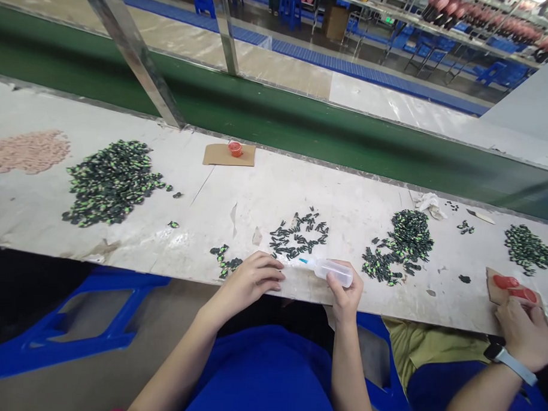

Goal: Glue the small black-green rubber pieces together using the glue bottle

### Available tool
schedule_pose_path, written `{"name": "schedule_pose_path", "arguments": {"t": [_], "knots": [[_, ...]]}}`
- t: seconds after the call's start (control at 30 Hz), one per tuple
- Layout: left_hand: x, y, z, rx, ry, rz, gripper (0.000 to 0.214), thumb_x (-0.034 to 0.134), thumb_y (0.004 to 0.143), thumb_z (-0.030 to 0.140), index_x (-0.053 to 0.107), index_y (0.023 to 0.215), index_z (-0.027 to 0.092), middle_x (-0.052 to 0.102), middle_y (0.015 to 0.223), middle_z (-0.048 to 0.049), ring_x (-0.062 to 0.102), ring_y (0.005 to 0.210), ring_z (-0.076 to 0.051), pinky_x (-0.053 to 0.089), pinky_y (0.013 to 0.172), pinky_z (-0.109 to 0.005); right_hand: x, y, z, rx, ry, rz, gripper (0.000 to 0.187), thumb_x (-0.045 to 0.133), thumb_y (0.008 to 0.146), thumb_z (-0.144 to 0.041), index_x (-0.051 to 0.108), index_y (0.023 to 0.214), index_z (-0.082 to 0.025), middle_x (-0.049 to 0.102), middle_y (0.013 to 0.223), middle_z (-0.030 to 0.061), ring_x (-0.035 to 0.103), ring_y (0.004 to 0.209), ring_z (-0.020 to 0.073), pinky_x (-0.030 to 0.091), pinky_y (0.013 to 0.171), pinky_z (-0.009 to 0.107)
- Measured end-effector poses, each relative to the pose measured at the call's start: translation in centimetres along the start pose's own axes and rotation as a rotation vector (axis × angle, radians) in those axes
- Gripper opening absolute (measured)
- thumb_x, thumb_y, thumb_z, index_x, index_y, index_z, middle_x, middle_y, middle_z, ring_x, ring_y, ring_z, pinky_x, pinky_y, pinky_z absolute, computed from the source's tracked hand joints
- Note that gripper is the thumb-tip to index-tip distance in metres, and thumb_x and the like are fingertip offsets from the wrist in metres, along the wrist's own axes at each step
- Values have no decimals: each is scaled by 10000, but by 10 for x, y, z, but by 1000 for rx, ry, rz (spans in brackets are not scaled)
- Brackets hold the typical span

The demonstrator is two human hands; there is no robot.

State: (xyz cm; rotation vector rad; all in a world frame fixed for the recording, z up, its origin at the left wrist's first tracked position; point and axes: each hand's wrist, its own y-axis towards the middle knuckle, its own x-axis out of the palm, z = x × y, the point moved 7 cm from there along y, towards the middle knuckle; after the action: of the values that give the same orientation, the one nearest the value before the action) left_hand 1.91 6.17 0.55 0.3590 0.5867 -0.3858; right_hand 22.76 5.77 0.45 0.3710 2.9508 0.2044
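My right hand [349, 295] is wrapped round a translucent squeeze bottle [337, 271] with a thin blue tip pointing left. The bottle lies nearly level, low over the front of the table. Facing that tip, my left hand [253, 278] is closed with its fingers curled together; what they hold, if anything, is hidden. Just beyond both hands, small black pieces [295, 236] lie in a loose ring. Beside my left hand is a little cluster of black and green pieces [226, 264].
A larger heap of black-green pieces [113, 182] lies left, near pale pink pieces [31, 150]. Another heap [408, 237] is right of the bottle. A red cup [234, 148] stands on cardboard [213, 155] at the back. A co-worker's hand [523, 331] is at far right.
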Motion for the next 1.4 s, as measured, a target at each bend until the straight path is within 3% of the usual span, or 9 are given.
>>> {"name": "schedule_pose_path", "arguments": {"t": [0.17, 0.27, 0.53, 1.4], "knots": [[-6, -7, -5, -141, 132, 116, 200, 682, 810, 371, 658, 941, 222, 684, 905, -50, 610, 901, -227, 515, 773, -357, 13, -9, -2, 26, -38, 69, 260, 644, 743, -422, 569, 649, -191, 546, 533, -21, 489, 473, 125, 403, 452, 241], [-6, -8, -6, -153, 156, 147, 244, 676, 818, 349, 631, 1021, 222, 686, 881, -40, 629, 872, -217, 519, 763, -350, 19, -12, -4, 19, -93, 83, 251, 649, 728, -410, 555, 640, -194, 536, 520, -25, 476, 465, 122, 386, 430, 234], [-3, -7, -10, -159, 140, 123, 217, 592, 871, 304, 617, 1077, 243, 692, 931, -43, 651, 887, -213, 524, 785, -351, 25, -14, -4, 23, -160, 43, 245, 650, 732, -391, 550, 629, -193, 530, 509, -30, 472, 450, 114, 386, 431, 230], [2, -3, -14, -188, 164, 114, 156, 649, 836, 267, 641, 989, 239, 741, 897, -15, 692, 818, -211, 502, 770, -347, 28, -11, -3, -17, -179, 5, 335, 627, 787, -375, 473, 559, -183, 402, 490, -63, 381, 445, 78, 302, 435, 213]]}}
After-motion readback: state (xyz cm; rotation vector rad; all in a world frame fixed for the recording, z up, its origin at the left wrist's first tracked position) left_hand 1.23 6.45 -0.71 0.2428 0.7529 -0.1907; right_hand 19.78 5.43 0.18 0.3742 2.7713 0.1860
